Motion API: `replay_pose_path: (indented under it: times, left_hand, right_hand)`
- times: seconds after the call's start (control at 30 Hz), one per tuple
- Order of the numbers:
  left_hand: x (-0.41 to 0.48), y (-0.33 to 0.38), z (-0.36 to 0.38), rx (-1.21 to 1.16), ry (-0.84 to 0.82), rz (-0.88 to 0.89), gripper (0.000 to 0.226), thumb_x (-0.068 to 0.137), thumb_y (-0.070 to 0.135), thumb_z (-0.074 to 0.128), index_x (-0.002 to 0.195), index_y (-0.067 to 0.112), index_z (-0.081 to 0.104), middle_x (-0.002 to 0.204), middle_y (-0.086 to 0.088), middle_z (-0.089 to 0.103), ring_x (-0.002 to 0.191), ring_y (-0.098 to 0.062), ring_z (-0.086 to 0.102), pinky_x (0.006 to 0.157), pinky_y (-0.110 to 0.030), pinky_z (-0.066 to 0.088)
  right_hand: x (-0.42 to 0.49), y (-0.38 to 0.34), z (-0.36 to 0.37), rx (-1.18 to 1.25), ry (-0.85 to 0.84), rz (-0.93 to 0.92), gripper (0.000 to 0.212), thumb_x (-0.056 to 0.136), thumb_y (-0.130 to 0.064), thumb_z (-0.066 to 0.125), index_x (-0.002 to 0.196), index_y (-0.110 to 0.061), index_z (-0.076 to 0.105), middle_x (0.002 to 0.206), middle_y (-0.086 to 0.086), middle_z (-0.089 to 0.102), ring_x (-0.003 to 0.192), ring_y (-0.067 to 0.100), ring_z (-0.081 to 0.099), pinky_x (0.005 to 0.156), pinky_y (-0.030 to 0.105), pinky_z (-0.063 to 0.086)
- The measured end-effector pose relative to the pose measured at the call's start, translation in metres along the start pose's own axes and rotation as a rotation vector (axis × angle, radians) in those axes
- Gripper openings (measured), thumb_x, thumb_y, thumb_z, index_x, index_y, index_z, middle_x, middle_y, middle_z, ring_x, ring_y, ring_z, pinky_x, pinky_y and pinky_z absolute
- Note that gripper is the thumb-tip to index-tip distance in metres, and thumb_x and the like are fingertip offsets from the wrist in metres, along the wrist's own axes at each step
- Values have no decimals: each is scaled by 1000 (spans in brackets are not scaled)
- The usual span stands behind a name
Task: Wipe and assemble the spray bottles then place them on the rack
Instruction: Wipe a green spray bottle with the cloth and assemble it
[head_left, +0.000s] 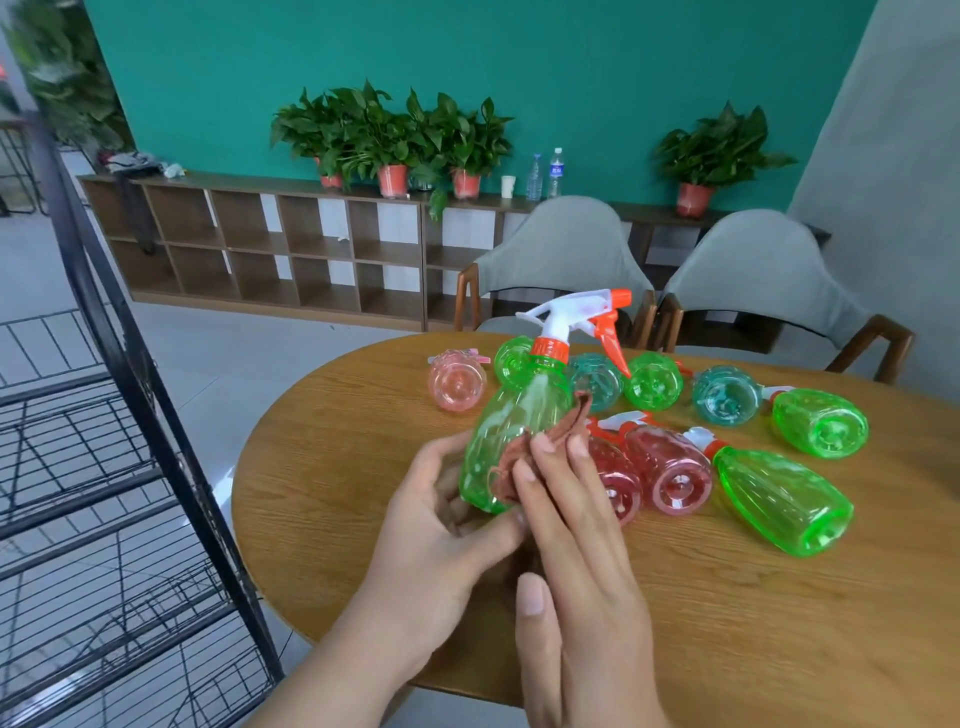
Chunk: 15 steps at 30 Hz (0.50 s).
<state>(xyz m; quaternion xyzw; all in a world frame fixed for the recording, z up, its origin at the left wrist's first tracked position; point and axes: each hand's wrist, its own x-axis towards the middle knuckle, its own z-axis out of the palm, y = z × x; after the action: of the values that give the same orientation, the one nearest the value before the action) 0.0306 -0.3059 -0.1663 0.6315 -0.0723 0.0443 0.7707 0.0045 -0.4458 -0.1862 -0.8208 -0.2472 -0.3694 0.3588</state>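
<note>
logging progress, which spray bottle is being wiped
The green bottle in the left hand, raised with its trigger head up, right hand pressing the cloth on it. The others lie on the table.

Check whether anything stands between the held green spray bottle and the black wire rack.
Nothing visible does: beyond the green transparent plastic spray bottle and the left hand holding it, the black wire rack is unobstructed.

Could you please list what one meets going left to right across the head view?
Black wire rack, pale pink clear plastic bottle, held green clear plastic spray bottle, right-hand teal clear plastic bottle, rightmost green clear plastic bottle.
</note>
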Motion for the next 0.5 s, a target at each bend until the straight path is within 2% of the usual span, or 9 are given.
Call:
replay_pose_path:
  times: [0.13,0.27,0.33,0.43,0.5]
  left_hand:
    - [1,1,-4,35,-17,11,70,76,8,90,137,19,59,124,-3,79,117,-21,75,96,-27,60]
    - [-2,-1,0,53,-31,10,76,71,19,97,137,21,61,126,-3,77,118,-22,74,96,-29,59]
    - [-2,-3,1,60,-26,13,75,73,17,99,138,23,61,129,-3,76,120,-22,74,99,-30,59]
    - [-1,-6,1,48,-3,9,78,73,10,98,141,21,60,130,-2,76,122,-21,73,102,-33,60]
    - [1,-6,0,14,28,13,77,72,8,93,140,18,60,130,-1,77,121,-21,74,100,-29,60]
  right_hand:
    - [14,9,-9,-48,-53,-62,57,115,-41,29,158,-9,49,171,2,38,163,30,27,130,44,30]
    - [32,15,-21,-25,-48,-7,55,114,-35,32,162,-11,43,174,-2,34,164,25,23,132,47,27]
    - [34,14,-22,-8,-49,24,55,111,-30,36,163,-12,41,174,-4,32,165,23,22,131,47,26]
    - [25,11,-16,-14,-50,29,57,112,-34,35,163,-10,41,175,-2,31,165,25,22,132,44,26]
    - [15,6,-9,-37,-38,-11,58,114,-41,30,160,-9,46,173,0,35,164,28,25,131,42,28]
